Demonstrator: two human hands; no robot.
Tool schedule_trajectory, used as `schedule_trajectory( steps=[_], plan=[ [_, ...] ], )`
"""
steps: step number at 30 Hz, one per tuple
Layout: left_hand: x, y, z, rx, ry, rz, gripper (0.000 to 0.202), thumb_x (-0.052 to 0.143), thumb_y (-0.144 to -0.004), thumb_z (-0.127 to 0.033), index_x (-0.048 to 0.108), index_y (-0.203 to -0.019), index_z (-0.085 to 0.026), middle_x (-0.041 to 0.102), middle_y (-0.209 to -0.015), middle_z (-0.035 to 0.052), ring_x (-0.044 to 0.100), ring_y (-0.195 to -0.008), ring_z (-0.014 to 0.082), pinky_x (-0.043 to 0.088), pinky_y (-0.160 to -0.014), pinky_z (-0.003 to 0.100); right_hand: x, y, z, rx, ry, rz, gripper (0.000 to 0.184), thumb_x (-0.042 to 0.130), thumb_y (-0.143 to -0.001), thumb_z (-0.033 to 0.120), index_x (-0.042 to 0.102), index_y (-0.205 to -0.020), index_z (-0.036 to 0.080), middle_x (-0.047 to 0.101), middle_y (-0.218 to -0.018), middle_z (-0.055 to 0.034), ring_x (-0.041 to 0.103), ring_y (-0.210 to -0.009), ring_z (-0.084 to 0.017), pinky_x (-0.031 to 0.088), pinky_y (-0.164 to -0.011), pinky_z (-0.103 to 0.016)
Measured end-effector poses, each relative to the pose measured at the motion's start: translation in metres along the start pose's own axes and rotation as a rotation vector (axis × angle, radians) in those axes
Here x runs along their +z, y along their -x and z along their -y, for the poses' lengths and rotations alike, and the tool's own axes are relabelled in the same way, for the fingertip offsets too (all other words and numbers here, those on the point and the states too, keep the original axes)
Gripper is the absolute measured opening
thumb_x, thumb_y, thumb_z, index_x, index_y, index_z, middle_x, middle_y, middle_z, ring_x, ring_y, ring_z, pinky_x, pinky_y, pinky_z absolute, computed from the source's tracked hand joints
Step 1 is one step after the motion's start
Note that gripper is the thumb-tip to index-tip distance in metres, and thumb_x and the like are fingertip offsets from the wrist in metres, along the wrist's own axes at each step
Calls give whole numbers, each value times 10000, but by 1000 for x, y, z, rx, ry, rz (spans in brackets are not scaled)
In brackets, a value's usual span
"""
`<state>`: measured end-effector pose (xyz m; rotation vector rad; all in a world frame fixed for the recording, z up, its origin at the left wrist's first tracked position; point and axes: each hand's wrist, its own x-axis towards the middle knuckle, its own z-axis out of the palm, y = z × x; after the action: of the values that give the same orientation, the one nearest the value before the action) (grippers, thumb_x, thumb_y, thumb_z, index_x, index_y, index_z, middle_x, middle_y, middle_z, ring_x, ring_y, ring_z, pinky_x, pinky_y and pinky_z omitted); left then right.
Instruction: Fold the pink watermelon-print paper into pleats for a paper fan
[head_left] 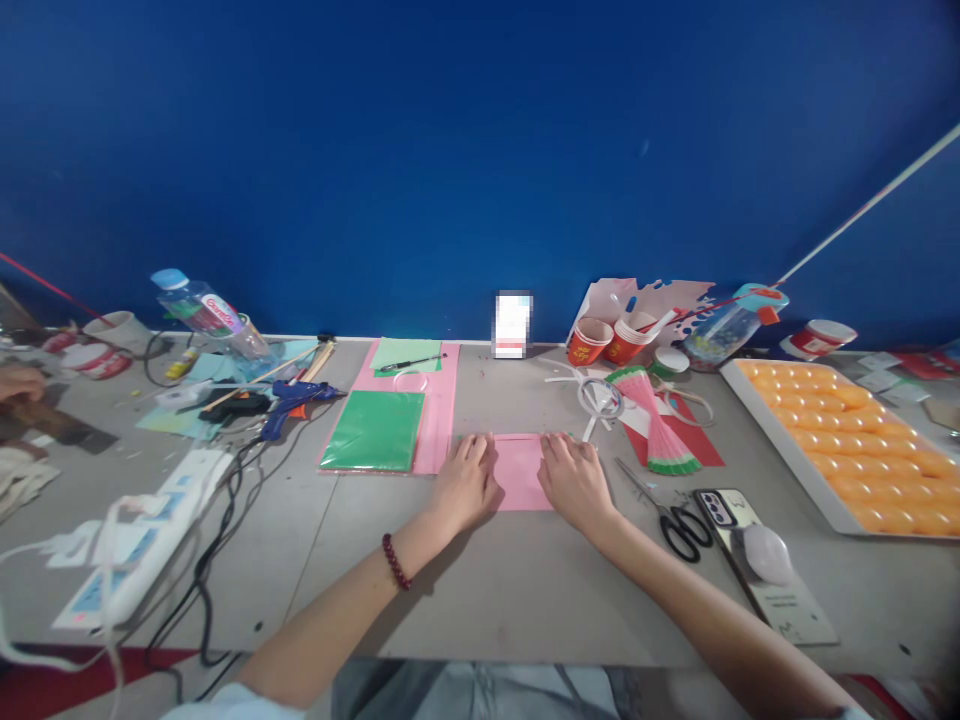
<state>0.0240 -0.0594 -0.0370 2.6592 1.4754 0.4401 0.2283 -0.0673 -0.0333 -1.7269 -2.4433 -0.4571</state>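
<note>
A small pink paper sheet (519,470) lies flat on the grey table (480,590) in front of me. My left hand (466,484) rests on its left edge, fingers stretched forward and pressed flat. My right hand (574,480) lies on its right edge the same way. Both hands press the paper down, and neither is wrapped round anything. A dark red bead bracelet (396,562) sits on my left wrist.
Green sheets (373,430) on a long pink sheet (441,410) lie to the left, beside a blue glue gun (294,402), a power strip (154,530) and cables. Right: scissors (671,515), a phone (724,510), a pleated paper fan (656,425), red cups (607,342), a tray of orange balls (855,440).
</note>
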Motion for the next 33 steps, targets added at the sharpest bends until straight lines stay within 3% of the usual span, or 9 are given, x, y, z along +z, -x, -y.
schedule_trajectory(
  steps=[7,13,18,23,29,33],
  plan=[
    [-2,-2,-4,4,-50,-11,578,465,-778,-167,416,-1352,-130,538,-1152,138,470,-1059,290,426,-897,448,-2,0,0,0,-11,14,396,428,-906,206,534,-1282,142,626,-1133,-136,514,-1094,-278,317,-881,-412],
    [2,-4,-3,16,-29,-26,564,450,-753,-137,431,-1316,-110,537,-1171,152,475,-1118,302,415,-925,466,-2,-2,0,-10,-25,3,392,444,-882,197,555,-1252,128,632,-1084,-141,509,-1030,-276,350,-880,-412],
    [5,-4,-5,26,-34,-14,537,472,-746,-152,458,-1280,-96,530,-1199,158,477,-1135,300,372,-992,461,-1,-4,-1,-43,-48,-16,388,449,-844,140,568,-1211,101,607,-1182,-140,503,-1061,-255,371,-898,-369],
    [3,-5,-11,1,-69,-5,545,465,-767,-187,452,-1298,-69,509,-1230,172,459,-1126,312,376,-970,461,1,-4,-1,-61,-101,2,423,463,-822,125,540,-1237,106,612,-1177,-127,505,-1096,-254,385,-931,-358],
    [-3,-7,-14,8,-91,22,552,472,-787,-233,451,-1318,-83,550,-1126,147,483,-1024,302,405,-907,452,5,-4,-1,-45,-136,39,451,460,-811,103,519,-1257,101,609,-1175,-120,506,-1096,-247,380,-958,-352],
    [-1,-8,-14,16,-80,17,528,468,-789,-214,460,-1296,-65,532,-1187,171,466,-1085,310,382,-945,466,1,-4,-2,-63,-141,46,440,464,-832,138,517,-1267,96,611,-1168,-122,493,-1106,-250,365,-955,-363]
  ],
)
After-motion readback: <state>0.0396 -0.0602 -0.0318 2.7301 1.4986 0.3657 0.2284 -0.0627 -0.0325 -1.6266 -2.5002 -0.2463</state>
